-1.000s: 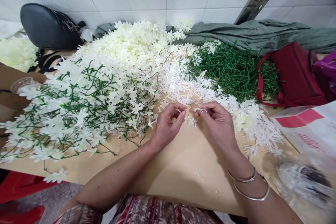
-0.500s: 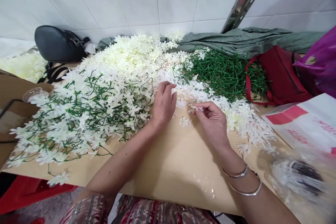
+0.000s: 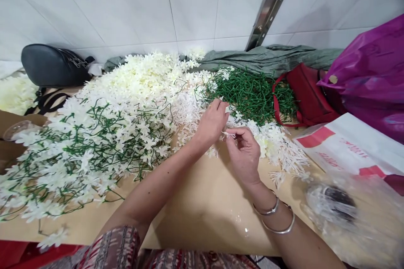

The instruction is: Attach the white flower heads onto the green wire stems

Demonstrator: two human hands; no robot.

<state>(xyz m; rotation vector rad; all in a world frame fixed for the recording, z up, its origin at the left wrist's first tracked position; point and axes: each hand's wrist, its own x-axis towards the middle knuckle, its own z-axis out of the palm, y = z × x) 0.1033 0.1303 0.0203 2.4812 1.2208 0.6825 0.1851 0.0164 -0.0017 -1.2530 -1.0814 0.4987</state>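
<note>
My left hand (image 3: pixel 213 122) reaches across the middle of the table with its fingers bent together near the edge of the green plastic stems (image 3: pixel 249 94). A small white bit shows at its fingertips, too small to name. Just to the right and nearer me, my right hand (image 3: pixel 244 153) pinches a thin white stamen sprig (image 3: pixel 229 134) between thumb and forefinger. Under and behind the hands lie loose white stamen sprigs (image 3: pixel 187 109). On the left spreads a heap of white artificial flowers (image 3: pixel 94 134) on green stems, with cream blossoms (image 3: pixel 142 73) behind it.
A black bag (image 3: pixel 53 65) stands at the back left, and a red bag (image 3: pixel 311 92) at the right beside a purple plastic bag (image 3: pixel 375 75). A white paper bag (image 3: pixel 350 145) and a clear plastic wrapper (image 3: pixel 334 210) lie on the right. Grey-green cloth (image 3: pixel 268 59) runs along the tiled wall.
My left hand has moved right over the table, toward the green stems and closer to my right hand. My right hand keeps its pinch on the sprig. The view has shifted slightly right.
</note>
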